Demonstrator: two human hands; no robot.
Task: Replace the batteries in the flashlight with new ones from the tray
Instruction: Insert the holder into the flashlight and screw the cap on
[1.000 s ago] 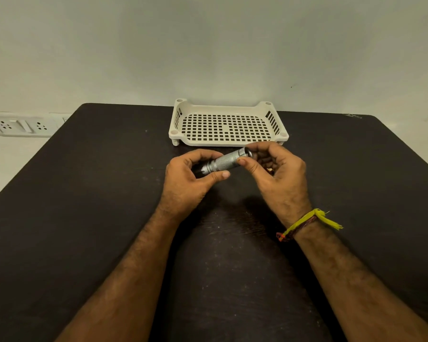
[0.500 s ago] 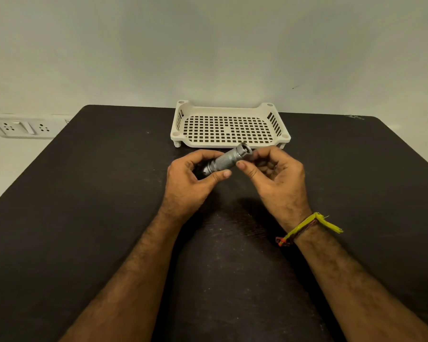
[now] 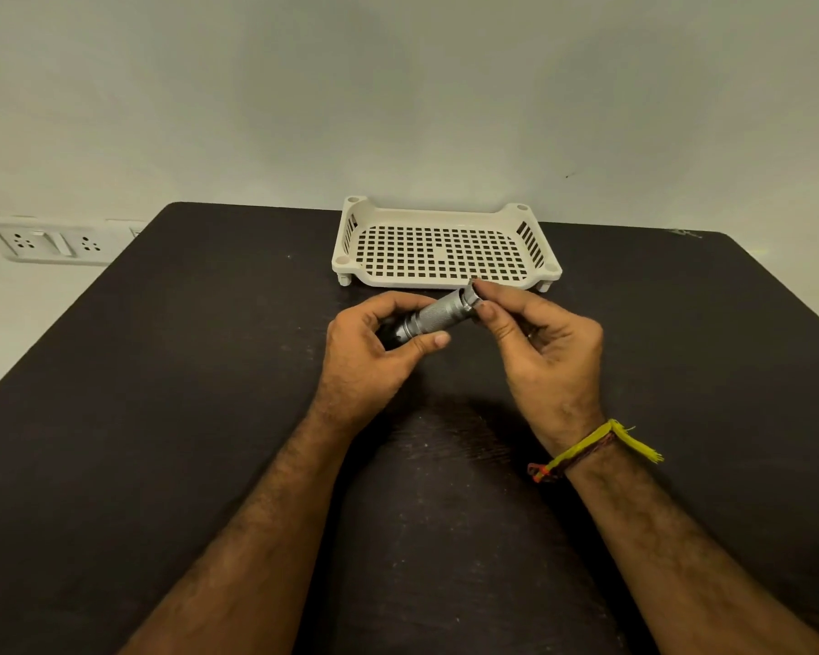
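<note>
Behind the dark surface (image 3: 209,418) we see a plain pale wall (image 3: 398,87), with a white socket plate (image 3: 50,243) mounted at the left. At the far edge of the surface stands a cream perforated tray (image 3: 445,282) on short feet; we see no batteries on its grid floor.

We hold the silver flashlight (image 3: 438,315) above the surface, just in front of the tray's near rim. Its body lies tilted, the darker head end low at the left and the tail end raised toward the right.

Our left hand (image 3: 365,366) grips the head end: the fingers curl over the top and the thumb lies along the underside of the knurled barrel.

Our right hand (image 3: 547,356) pinches the tail end between thumb and forefinger, with the remaining fingers loosely curled behind. We cannot tell whether the tail cap is seated or loose.

A yellow thread band (image 3: 592,446) circles the right wrist. Pale scuffs mark the surface between the forearms.
</note>
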